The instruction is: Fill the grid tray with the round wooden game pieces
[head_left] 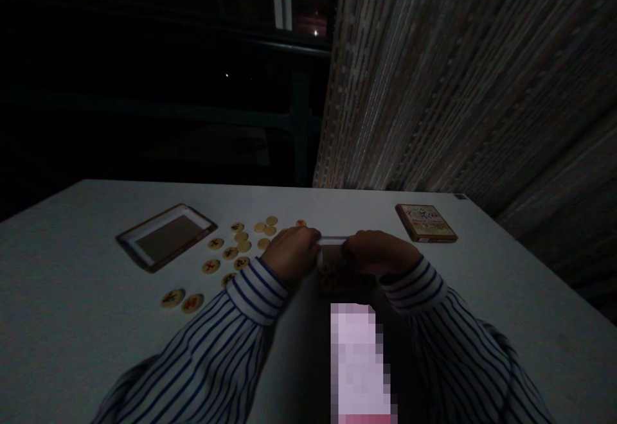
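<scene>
Left of the grip, one tray (169, 236) and at least fourteen discs (211, 266) are seen, one part-hidden by a sleeve (202, 347); right, one carton (427, 221). Between left hand (292, 252) and right hand (383, 251), fingers curled, one box (333, 254) is held.

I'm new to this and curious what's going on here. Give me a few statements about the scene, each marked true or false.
1. The left hand and right hand hold an open box. True.
2. Most loose round pieces lie right of the right hand. False: they lie on the left side.
3. A printed box lies to the right of both hands. True.
4. The sleeves are plain. False: they are striped.
5. The curtain hangs at the left. False: at the right.
</scene>
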